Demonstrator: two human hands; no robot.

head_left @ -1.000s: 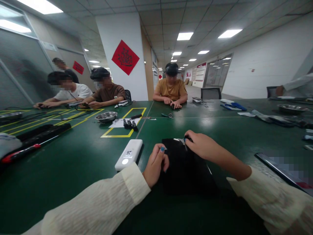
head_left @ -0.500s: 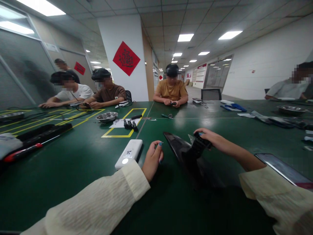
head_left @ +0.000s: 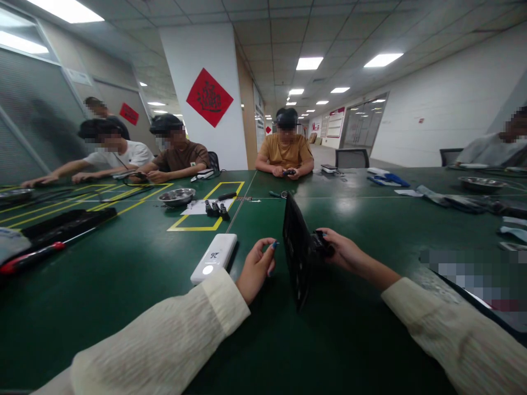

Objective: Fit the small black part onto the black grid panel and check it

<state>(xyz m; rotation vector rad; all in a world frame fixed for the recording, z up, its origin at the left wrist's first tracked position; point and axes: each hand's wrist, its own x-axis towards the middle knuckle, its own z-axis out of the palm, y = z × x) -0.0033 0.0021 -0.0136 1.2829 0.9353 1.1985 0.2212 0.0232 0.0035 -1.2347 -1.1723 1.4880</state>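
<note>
a metal bowl (head_left: 177, 197) sits across the table (head_left: 135, 258), its contents too small to make out. the black panel (head_left: 297, 247), slanting low half a second ago, now stands nearly upright between your hands. your right hand (head_left: 340, 249) is clamped on its rear mount (head_left: 320, 245); your left hand (head_left: 257, 269) pinches a tiny piece (head_left: 277, 242), thumb against forefinger.

Single head-worn camera: positioned above the near edge of the table (head_left: 144, 285), facing forward and slightly down. The wide field places the left hand (head_left: 256, 269) and right hand (head_left: 343, 249) at close range, centre; the pillar (head_left: 177, 66) stands far left, the wall (head_left: 453, 104) far right, the ceiling (head_left: 349, 38) overhead.
</note>
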